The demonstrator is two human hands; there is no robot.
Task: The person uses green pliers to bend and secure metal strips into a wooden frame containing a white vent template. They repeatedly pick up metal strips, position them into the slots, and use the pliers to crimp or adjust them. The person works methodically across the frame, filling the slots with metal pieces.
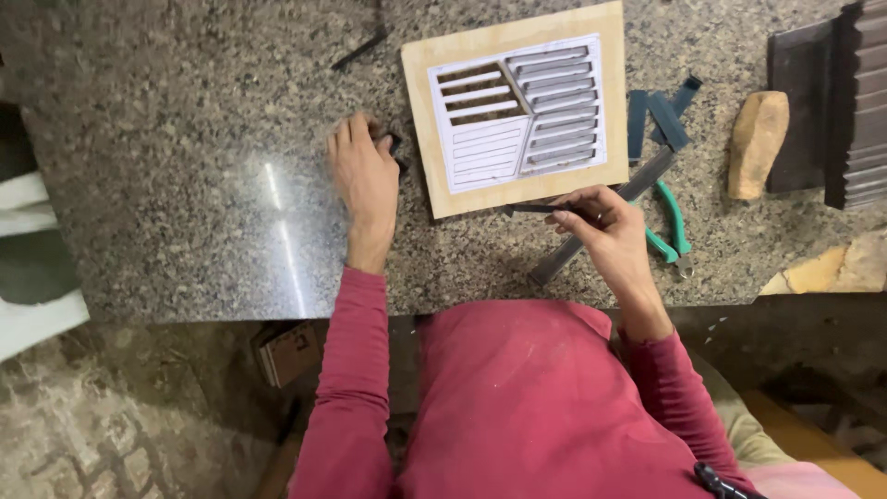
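A square plywood board (517,176) lies on the granite counter (185,185), with a white paper pattern and several slots cut through it, some filled with dark strips. My right hand (605,226) is shut on a thin dark strip (536,209) at the board's near edge. My left hand (365,171) rests on the counter left of the board, its fingertips touching a small dark piece (394,143).
Green-handled pliers (673,231) and a long dark metal bar (591,231) lie by my right hand. Blue-grey strips (656,115), a tan stone block (758,143) and dark ridged panels (855,102) sit at the right. A thin dark strip (358,48) lies farther back.
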